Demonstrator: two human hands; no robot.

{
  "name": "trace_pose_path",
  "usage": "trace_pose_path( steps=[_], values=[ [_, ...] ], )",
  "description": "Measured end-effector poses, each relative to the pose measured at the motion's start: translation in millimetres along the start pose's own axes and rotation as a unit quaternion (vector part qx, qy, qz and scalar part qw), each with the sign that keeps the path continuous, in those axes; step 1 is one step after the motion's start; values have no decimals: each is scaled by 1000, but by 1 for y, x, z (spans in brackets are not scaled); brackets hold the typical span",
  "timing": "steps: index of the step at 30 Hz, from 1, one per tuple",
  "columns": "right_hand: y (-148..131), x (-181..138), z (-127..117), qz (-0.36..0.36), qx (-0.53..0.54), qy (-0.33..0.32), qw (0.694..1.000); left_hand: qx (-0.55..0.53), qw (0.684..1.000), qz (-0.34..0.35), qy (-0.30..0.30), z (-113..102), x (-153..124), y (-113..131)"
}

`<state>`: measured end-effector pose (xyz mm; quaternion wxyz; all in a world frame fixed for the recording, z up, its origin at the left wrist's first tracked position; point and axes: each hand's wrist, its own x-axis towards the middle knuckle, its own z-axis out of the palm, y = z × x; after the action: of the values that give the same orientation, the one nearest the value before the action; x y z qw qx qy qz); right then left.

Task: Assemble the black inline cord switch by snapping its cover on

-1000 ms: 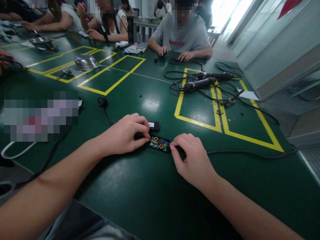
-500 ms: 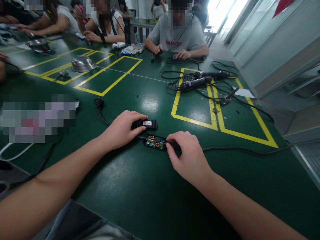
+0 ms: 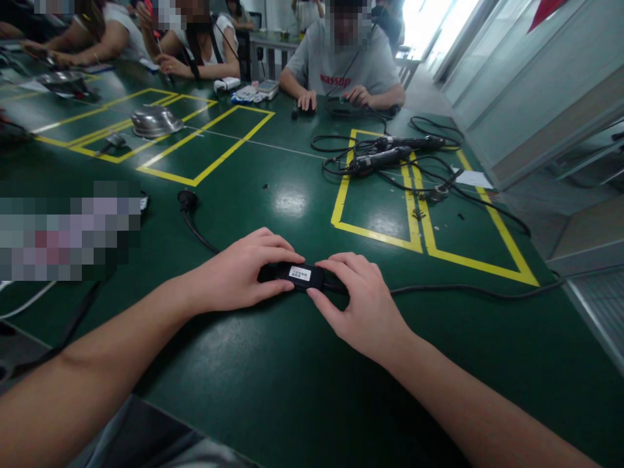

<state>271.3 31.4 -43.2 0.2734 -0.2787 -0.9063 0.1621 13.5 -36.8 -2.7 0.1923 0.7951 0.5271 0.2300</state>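
Clamping a black case (image 3: 316,276) by its left end with the left hand (image 3: 246,270) and by its right end with the right hand (image 3: 363,292), low at the tabletop (image 3: 234,383), well apart from its near edge. Having open room on the near side and yellow tape (image 3: 380,238) farther right. Bearing a white label (image 3: 299,273) with print too small to read. Showing red "wassup" on a grey shirt (image 3: 341,58), far side.
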Motion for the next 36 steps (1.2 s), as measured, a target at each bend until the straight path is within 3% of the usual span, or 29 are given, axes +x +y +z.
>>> trace_pose_path(
  steps=[16, 22, 25, 28, 31, 36],
  values=[
    [3, -2, 3, -10, -54, 1, 998, 16, 1000, -11, -3, 3, 3, -4],
    [2, -1, 5, -18, -55, 10, 998, -103, 993, -65, 6, 1, 4, -5],
    [1, -1, 6, -7, -48, 20, 999, -147, 981, -113, 48, 1, 5, -8],
    [1, -1, 6, 8, -32, 27, 999, -52, 980, -161, 108, 1, 7, -14],
    [1, -1, 5, 3, -23, 28, 999, 35, 979, -175, 98, 0, 7, -22],
    [2, 0, 4, -9, -5, 16, 1000, 62, 991, -67, 99, -2, 2, -23]
  ],
)
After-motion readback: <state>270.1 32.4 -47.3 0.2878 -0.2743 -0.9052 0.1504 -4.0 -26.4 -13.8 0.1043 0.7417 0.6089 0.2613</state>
